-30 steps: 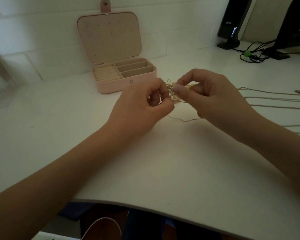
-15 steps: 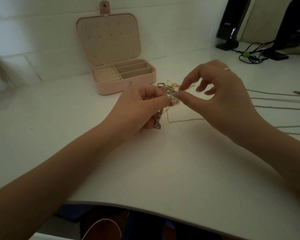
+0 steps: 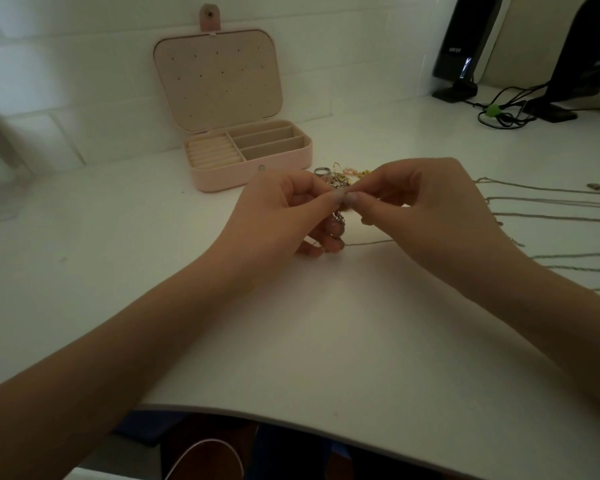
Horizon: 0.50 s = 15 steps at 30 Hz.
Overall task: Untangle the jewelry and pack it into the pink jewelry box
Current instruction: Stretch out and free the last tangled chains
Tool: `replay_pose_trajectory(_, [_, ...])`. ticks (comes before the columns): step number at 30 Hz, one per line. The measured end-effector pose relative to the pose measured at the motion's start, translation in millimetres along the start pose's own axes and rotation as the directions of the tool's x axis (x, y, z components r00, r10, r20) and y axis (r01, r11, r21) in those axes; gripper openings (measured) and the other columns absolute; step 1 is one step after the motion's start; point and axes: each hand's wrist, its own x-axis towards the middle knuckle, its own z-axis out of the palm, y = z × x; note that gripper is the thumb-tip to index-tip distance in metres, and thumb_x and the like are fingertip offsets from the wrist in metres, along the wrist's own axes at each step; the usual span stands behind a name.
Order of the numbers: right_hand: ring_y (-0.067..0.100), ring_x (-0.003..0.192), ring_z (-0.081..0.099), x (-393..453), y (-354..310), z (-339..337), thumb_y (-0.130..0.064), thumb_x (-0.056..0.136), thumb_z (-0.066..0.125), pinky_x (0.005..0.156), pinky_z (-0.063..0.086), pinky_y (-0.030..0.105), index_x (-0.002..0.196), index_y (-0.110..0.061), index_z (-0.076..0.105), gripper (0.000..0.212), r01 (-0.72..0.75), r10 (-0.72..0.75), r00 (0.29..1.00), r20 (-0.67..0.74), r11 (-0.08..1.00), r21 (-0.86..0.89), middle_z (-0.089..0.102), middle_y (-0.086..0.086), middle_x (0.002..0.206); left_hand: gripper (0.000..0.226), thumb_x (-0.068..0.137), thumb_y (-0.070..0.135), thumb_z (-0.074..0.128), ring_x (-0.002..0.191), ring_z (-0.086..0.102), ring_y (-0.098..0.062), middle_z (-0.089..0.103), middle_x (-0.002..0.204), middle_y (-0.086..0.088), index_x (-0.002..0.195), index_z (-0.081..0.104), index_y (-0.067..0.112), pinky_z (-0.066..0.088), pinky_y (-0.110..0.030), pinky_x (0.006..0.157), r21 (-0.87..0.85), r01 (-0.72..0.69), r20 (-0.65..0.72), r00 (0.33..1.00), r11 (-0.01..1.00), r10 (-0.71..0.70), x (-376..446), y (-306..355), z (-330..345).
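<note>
Right hand point(image 3: 426, 206) rejoined left hand point(image 3: 284, 216), pinching one tangle point(image 3: 338, 181).

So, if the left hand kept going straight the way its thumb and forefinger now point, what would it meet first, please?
The left hand points right, at the right hand. It would likely meet that hand's fingertips first, beside the tangled jewelry both pinch; depth is hard to judge.

Two bare forearms are seen entering from the near edge, with no sleeves, watch or bracelets worn. The left hand point(image 3: 284, 216) and the right hand point(image 3: 426, 209) are ungloved, and short, pale fingernails are shown on the thumbs. Dark blue clothing is glimpsed under the near table edge
</note>
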Motion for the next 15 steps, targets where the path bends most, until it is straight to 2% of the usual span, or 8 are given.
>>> replay_pose_trajectory(3, [0.007, 0.068, 0.067, 1.4, 0.4, -2.5, -0.022, 0.085, 0.071, 0.064, 0.054, 0.021, 0.079, -0.026, 0.075, 0.008, -0.052, 0.052, 0.999, 0.018, 0.998, 0.027, 0.07, -0.008, 0.068, 0.015, 0.095, 0.014, 0.056, 0.055, 0.065, -0.013, 0.064, 0.059, 0.001, 0.085, 0.066, 0.008, 0.049, -0.021, 0.05, 0.047, -0.028, 0.01, 1.0, 0.998, 0.028, -0.3, -1.9, 1.5])
replay_pose_trajectory(7, [0.002, 0.07, 0.062, 1.5, -1.8, -3.9, -0.02, 0.084, 0.07, 0.059, 0.042, 0.007, 0.081, -0.023, 0.076, 0.007, 0.035, -0.032, 0.999, 0.03, 0.993, -0.109, 0.066, -0.017, 0.069, 0.017, 0.096, 0.012, 0.054, 0.053, 0.065, -0.012, 0.063, 0.058, 0.002, 0.082, 0.065, 0.01, 0.05, -0.021, 0.05, 0.037, -0.023, 0.03, 0.999, 0.999, 0.022, -0.2, -2.7, 2.8])
replay_pose_trajectory(10, [0.003, 0.074, 0.06, 0.3, -3.9, -3.8, -0.018, 0.083, 0.068, 0.062, 0.045, 0.01, 0.078, -0.022, 0.074, 0.008, 0.105, -0.103, 0.994, 0.019, 0.977, -0.185, 0.064, -0.018, 0.069, 0.018, 0.096, 0.013, 0.055, 0.054, 0.065, -0.012, 0.064, 0.059, 0.001, 0.081, 0.065, 0.011, 0.049, -0.022, 0.051, 0.053, -0.034, 0.035, 0.999, 0.998, 0.032, -0.2, -3.5, 3.1])
replay_pose_trajectory(15, [0.003, 0.07, 0.056, -1.2, -4.2, -1.4, -0.016, 0.079, 0.068, 0.061, 0.044, 0.015, 0.071, -0.018, 0.068, 0.008, 0.125, -0.128, 0.992, -0.003, 0.967, -0.221, 0.057, -0.015, 0.059, 0.016, 0.094, 0.015, 0.058, 0.053, 0.065, -0.011, 0.065, 0.058, 0.002, 0.08, 0.063, 0.011, 0.05, -0.024, 0.051, 0.078, -0.055, 0.025, 0.998, 0.995, 0.054, 0.5, -5.2, 4.1])
